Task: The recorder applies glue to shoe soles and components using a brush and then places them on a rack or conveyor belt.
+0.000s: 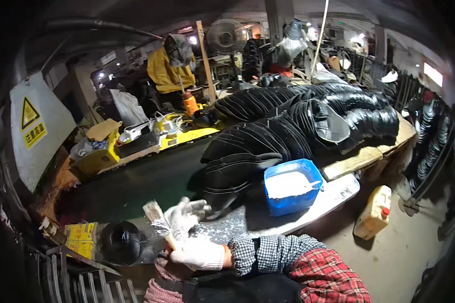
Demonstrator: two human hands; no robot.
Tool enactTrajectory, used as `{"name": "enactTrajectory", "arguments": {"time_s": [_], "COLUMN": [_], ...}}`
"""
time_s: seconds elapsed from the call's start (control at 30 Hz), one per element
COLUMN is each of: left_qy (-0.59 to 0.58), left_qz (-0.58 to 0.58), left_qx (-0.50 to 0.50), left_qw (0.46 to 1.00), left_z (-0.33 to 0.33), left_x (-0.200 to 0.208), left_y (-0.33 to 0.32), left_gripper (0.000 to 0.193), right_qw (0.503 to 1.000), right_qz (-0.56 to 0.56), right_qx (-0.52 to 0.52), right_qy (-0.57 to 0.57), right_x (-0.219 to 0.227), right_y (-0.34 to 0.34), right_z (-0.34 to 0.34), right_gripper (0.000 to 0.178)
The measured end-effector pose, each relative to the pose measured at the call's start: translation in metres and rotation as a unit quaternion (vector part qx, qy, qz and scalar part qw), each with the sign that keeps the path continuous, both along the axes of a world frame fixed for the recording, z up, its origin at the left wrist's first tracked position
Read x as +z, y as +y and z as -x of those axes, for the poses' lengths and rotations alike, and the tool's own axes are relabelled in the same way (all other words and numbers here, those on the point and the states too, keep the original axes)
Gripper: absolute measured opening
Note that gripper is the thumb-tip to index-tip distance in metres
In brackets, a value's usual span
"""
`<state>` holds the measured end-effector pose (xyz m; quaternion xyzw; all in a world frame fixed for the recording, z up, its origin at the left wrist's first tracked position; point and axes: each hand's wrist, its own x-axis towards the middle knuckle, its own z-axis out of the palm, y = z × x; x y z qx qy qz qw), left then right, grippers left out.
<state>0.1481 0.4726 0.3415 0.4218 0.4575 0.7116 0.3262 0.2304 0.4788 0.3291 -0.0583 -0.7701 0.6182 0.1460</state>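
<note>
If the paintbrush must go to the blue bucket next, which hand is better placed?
Probably the right hand: it grips the paintbrush, and its arm is nearer the blue bucket. The left hand looks open and empty.

Your gloves (199, 254) are white; the tool handle (173, 243) is tan. Your right sleeve (328, 275) is red plaid, its cover (275, 252) black-and-white checked. The bucket (290, 202) is blue, the stacked pieces (260, 141) black.

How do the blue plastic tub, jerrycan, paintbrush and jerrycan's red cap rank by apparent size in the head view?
1. Blue plastic tub
2. Jerrycan
3. Paintbrush, judged by its visible area, as it is partly hidden
4. Red cap
</note>
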Motion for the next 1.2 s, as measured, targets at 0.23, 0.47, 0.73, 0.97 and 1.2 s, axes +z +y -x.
{"name": "enactTrajectory", "arguments": {"time_s": [0.23, 0.47, 0.73, 0.97, 1.2], "left_qy": [-0.206, -0.440, -0.456, -0.022, 0.345], "left_qz": [-0.174, -0.128, -0.199, -0.046, 0.485], "left_qx": [-0.425, -0.319, -0.359, 0.152, 0.413], "left_qw": [0.864, 0.830, 0.789, 0.987, 0.690], "left_z": [0.030, 0.076, 0.077, 0.159, 0.248], "left_x": [0.000, -0.059, -0.046, -0.018, -0.011], "left_y": [0.001, -0.008, -0.041, -0.175, -0.158], "left_gripper": [0.074, 0.049, 0.054, 0.039, 0.057], "right_qw": [0.969, 0.941, 0.919, 0.933, 0.923], "right_qz": [-0.192, -0.283, -0.387, -0.059, -0.148], "right_qx": [-0.050, 0.029, 0.010, -0.337, -0.354], "right_qy": [0.147, 0.182, 0.074, 0.115, -0.023], "right_x": [-0.015, -0.010, 0.002, 0.010, -0.021], "right_y": [-0.015, -0.029, -0.010, 0.031, 0.019], "right_z": [-0.001, -0.004, -0.006, -0.084, -0.133], "right_gripper": [0.026, 0.019, 0.022, 0.027, 0.024]}}
